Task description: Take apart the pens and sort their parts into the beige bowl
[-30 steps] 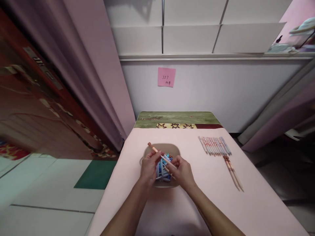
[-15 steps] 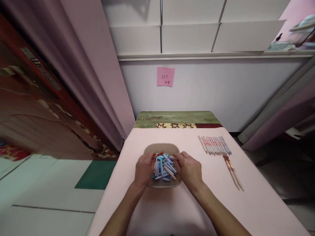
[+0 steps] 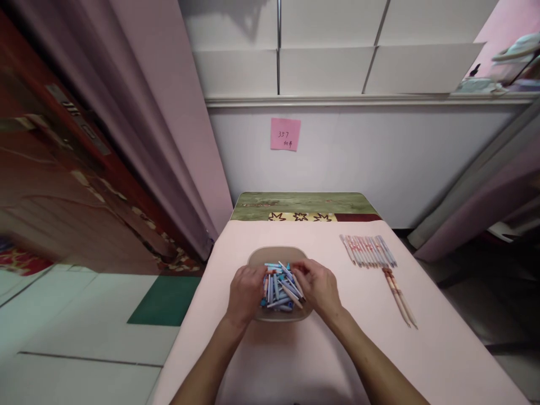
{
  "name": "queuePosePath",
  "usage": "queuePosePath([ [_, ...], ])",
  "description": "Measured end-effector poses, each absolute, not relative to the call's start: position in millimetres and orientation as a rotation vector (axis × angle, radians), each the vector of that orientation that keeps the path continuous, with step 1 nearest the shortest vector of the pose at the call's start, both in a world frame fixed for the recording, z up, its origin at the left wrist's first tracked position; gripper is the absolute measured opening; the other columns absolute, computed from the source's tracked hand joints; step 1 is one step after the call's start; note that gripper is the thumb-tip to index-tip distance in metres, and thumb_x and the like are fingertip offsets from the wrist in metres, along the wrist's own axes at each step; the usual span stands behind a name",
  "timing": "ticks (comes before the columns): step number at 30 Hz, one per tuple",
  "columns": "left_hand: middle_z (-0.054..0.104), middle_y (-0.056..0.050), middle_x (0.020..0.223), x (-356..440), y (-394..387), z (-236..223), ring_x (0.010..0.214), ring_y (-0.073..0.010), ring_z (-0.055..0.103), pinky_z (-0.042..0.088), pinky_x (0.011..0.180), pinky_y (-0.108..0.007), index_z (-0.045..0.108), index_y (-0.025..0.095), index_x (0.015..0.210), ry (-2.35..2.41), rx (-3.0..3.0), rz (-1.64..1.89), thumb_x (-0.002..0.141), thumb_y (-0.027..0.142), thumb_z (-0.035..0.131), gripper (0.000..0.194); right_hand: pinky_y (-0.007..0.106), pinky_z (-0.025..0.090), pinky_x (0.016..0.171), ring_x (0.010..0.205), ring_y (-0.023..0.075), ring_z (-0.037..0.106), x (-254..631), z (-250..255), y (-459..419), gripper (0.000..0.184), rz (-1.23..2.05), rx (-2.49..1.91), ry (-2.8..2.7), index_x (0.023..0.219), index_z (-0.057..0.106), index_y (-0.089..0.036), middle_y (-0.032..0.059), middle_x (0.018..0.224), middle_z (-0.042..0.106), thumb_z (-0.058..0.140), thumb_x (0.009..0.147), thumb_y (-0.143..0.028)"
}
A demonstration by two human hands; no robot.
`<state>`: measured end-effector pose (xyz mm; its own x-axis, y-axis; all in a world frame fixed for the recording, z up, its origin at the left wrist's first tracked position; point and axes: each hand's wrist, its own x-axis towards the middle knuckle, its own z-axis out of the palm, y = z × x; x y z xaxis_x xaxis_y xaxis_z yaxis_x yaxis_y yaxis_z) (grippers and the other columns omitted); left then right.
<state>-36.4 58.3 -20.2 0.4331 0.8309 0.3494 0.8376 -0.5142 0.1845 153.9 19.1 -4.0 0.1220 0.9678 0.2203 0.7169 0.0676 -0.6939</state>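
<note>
A beige plastic container [image 3: 264, 256] holds a loose pile of blue, lilac and whitish pens [image 3: 279, 289], with a few brown-orange parts among them. My left hand [image 3: 247, 293] reaches over its left side, fingers curled; a pen with a brown-orange end [image 3: 273, 271] lies at its fingertips and appears gripped. From the right, my right hand [image 3: 319, 286] bends over the pile with thumb and fingers drawn together. What it pinches is hidden among the pens. To the right, a neat row of pens [image 3: 368, 251] lies side by side, with two more pens [image 3: 400, 298] below it.
A pale pink cloth [image 3: 422, 360] covers the table, leaving a green patterned strip [image 3: 304, 201] at the far edge. Behind stands a white wall bearing a pink note [image 3: 286, 134]. A purple curtain [image 3: 156, 129] and a reddish door [image 3: 59, 169] are at left.
The brown-orange part near my left fingertips has dropped slightly into the pile. My right hand has shifted a little left, its fingers curling more over the pens. The row is unchanged.
</note>
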Motion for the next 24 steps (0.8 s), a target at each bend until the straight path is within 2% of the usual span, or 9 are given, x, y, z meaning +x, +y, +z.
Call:
queuePosePath([
  [2,0.069,-0.009,0.078,-40.2,59.1,-21.9,0.076,-0.0245,0.062,0.04,0.071,-0.033,0.063,0.023,0.096,-1.707,-2.592,-0.574,0.089,0.027,0.045,0.02,0.027,0.044,0.077,0.087,0.018,0.062,158.9,-5.5,20.4,0.021,0.398,-1.725,-1.678,0.1,0.068,-0.026,0.0021,0.092,0.07,0.055,0.084,-0.027],
  [4,0.068,-0.007,0.077,-40.7,58.9,-23.0,0.071,-0.023,0.062,0.04,0.065,-0.03,0.06,0.024,0.104,-1.865,-2.563,-0.488,0.089,0.028,0.045,0.022,0.029,0.044,0.081,0.094,0.0192,0.061,164.0,-8.5,21.4,0.034,0.392,-1.708,-1.699,0.115,0.063,-0.028,0.0025,0.102,0.068,0.058,0.081,-0.026],
  [6,0.068,-0.006,0.076,-38.7,57.7,-22.4,0.069,-0.0218,0.063,0.039,0.062,-0.029,0.059,0.023,0.102,-1.913,-2.56,-0.407,0.089,0.028,0.044,0.021,0.031,0.045,0.085,0.1,0.0201,0.059,171.6,-12.6,20.6,0.044,0.384,-1.691,-1.676,0.124,0.056,-0.026,0.0038,0.111,0.066,0.059,0.08,-0.028],
  [7,0.068,-0.007,0.077,-37.5,57.1,-21.6,0.07,-0.0218,0.063,0.04,0.063,-0.029,0.06,0.022,0.098,-1.888,-2.568,-0.386,0.09,0.028,0.044,0.019,0.031,0.045,0.087,0.103,0.0203,0.059,177.5,-15.2,19.2,0.044,0.366,-1.698,-1.654,0.125,0.055,-0.025,0.0045,0.114,0.065,0.058,0.081,-0.03],
  [10,0.068,-0.008,0.081,-37.2,56.7,-19.3,0.078,-0.0231,0.063,0.042,0.068,-0.031,0.06,0.021,0.087,-1.746,-2.599,-0.458,0.091,0.028,0.041,0.02,0.032,0.046,0.084,0.099,0.0209,0.061,208.2,-26.0,9.4,0.033,0.281,-1.862,-1.571,0.113,0.061,-0.024,0.0051,0.114,0.065,0.051,0.085,-0.039],
  [14,0.067,-0.006,0.09,-43.1,62.5,-20.4,0.086,-0.021,0.062,0.044,0.075,-0.03,0.059,0.022,0.093,-1.691,-2.619,-0.803,0.091,0.025,0.041,0.018,0.035,0.047,0.073,0.09,0.0247,0.064,274.0,-47.2,-15.3,0.032,0.247,-2.399,-1.368,0.104,0.062,-0.023,0.0066,0.099,0.069,0.048,0.086,-0.045],
  [16,0.066,-0.005,0.092,-44.1,65.9,-22.5,0.086,-0.0196,0.061,0.044,0.076,-0.029,0.058,0.022,0.094,-1.679,-2.66,-0.908,0.089,0.023,0.042,0.017,0.037,0.046,0.069,0.088,0.0277,0.065,307.2,-57.5,-29.9,0.035,0.234,-2.661,-1.218,0.103,0.061,-0.021,0.0097,0.098,0.068,0.046,0.086,-0.047],
  [20,0.065,-0.004,0.093,-38.3,66.9,-23.3,0.088,-0.0198,0.061,0.045,0.077,-0.029,0.059,0.023,0.092,-1.649,-2.704,-0.851,0.086,0.016,0.042,0.02,0.039,0.046,0.064,0.085,0.0314,0.065,352.2,-71.1,-51.4,0.043,0.287,-2.919,-0.971,0.101,0.061,-0.018,0.0145,0.094,0.068,0.045,0.083,-0.054],
  [24,0.066,-0.004,0.093,-33.9,64.5,-19.2,0.09,-0.022,0.061,0.045,0.077,-0.032,0.062,0.024,0.092,-1.659,-2.744,-0.672,0.082,0.017,0.046,0.02,0.036,0.046,0.062,0.084,0.0307,0.065,365.7,-77.7,-54.5,0.038,0.388,-2.908,-1.007,0.092,0.065,-0.021,0.0131,0.09,0.069,0.052,0.078,-0.054],
])
